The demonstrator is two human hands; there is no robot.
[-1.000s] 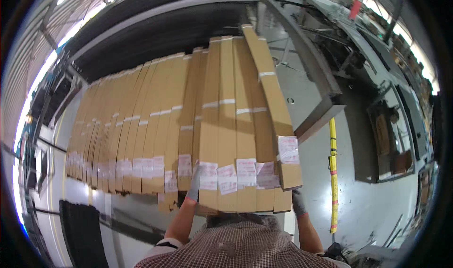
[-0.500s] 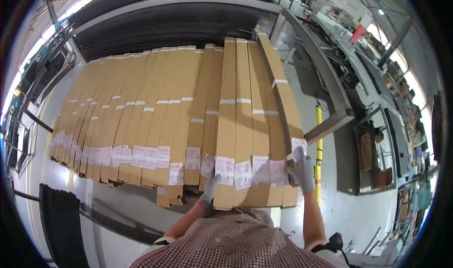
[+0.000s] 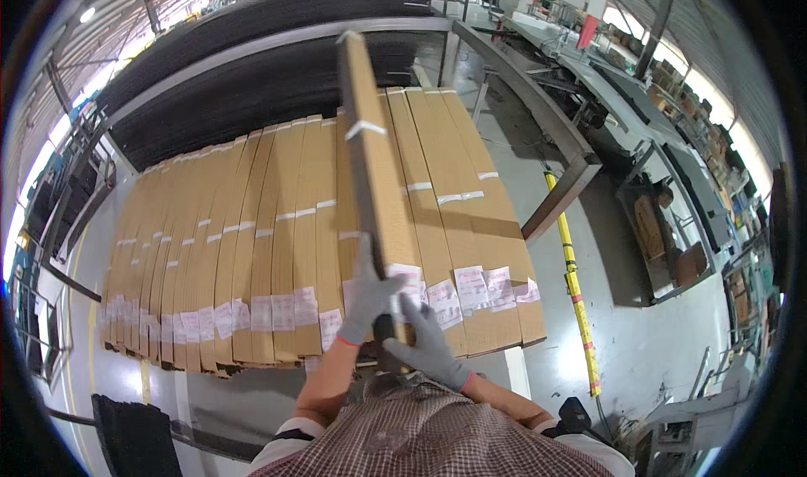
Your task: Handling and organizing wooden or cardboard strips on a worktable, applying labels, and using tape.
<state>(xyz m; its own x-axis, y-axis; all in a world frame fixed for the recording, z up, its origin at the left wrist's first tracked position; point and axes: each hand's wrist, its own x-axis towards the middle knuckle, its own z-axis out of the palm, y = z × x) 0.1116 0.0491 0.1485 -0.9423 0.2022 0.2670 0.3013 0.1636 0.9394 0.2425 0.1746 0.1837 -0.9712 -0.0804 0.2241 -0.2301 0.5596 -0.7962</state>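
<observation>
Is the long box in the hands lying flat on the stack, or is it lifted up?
Lifted. The long box is turned on edge above the flat stack, its near end gripped by the left hand and right hand.

Grey knit gloves with red-pink cuff edging are worn on both hands, the left hand (image 3: 368, 296) and the right hand (image 3: 427, 338). A short-sleeved shirt (image 3: 429, 435) in a small red-and-white check is worn; the forearms are left uncovered.

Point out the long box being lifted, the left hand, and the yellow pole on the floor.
long cardboard box (image 3: 370, 166): head view, on its broad brown face above the hands.
left hand (image 3: 370, 296): head view, on the back of the grey glove.
yellow pole (image 3: 572, 284): head view, on its shaft's middle.
</observation>
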